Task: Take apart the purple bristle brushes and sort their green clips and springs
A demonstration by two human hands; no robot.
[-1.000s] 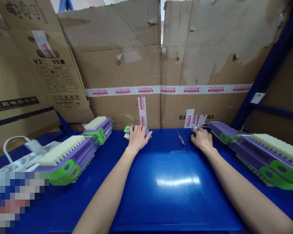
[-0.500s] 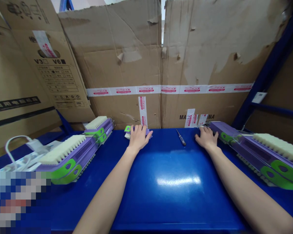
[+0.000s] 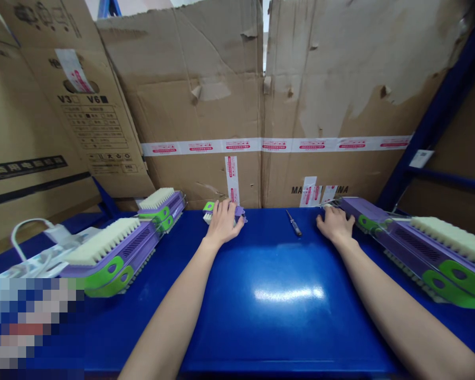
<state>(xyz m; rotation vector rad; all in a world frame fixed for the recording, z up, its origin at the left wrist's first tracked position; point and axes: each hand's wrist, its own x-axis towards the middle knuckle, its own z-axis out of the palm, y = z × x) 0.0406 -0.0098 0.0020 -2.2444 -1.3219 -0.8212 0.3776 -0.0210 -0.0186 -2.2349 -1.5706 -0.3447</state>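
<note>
At the back of the blue table, my left hand (image 3: 222, 221) lies over a small purple and green device with pale bristles (image 3: 208, 217). Its fingers curl across the top with the thumb at the right side; the palm hides most of the device. My right hand (image 3: 335, 222) rests palm down farther right, thumb and little finger spread. Something small and whitish shows at its fingertips, mostly hidden. Just right of that hand is the end of a purple bristled device (image 3: 360, 206). Between my hands lies a slim screwdriver with a clear handle (image 3: 295, 227).
Larger purple and green bristled devices stand at the left (image 3: 103, 248) and right (image 3: 427, 248). A white cable and plug (image 3: 59, 235) lie at far left. Cardboard sheets (image 3: 198, 105) wall the back of the blue table (image 3: 293, 327); a blue post (image 3: 431, 121) slants at right.
My left hand has shifted slightly down and left, showing more of the small device's purple end. My right hand stays nearly still.
</note>
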